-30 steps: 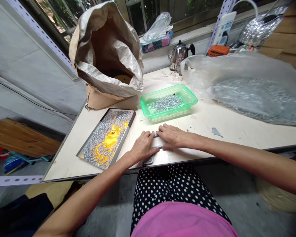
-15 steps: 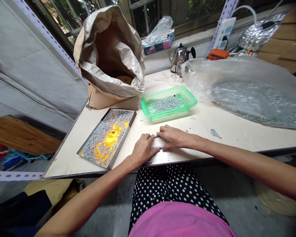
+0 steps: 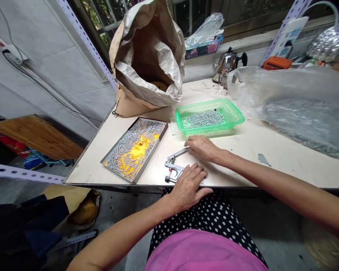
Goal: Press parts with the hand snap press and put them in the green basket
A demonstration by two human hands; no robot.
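Grey metal snap pliers lie on the table near its front edge, their jaw pointing left and their handles spread apart. A spring and a small red part show by the jaw. My left hand lies over the lower handle, fingers stretched out and thumb apart. The end of the upper handle goes under the curled fingers of my right hand, which hide their grip on it.
A metal tray with many small springs over something yellow stands left. Behind are a green basket of similar pieces and an open paper sack. A plastic bag spreads right; a kettle stands at the back.
The view has swung left, so things sit further right. My hands, close together before, have parted, and the pliers now show with handles spread. My left hand's fingers have straightened.
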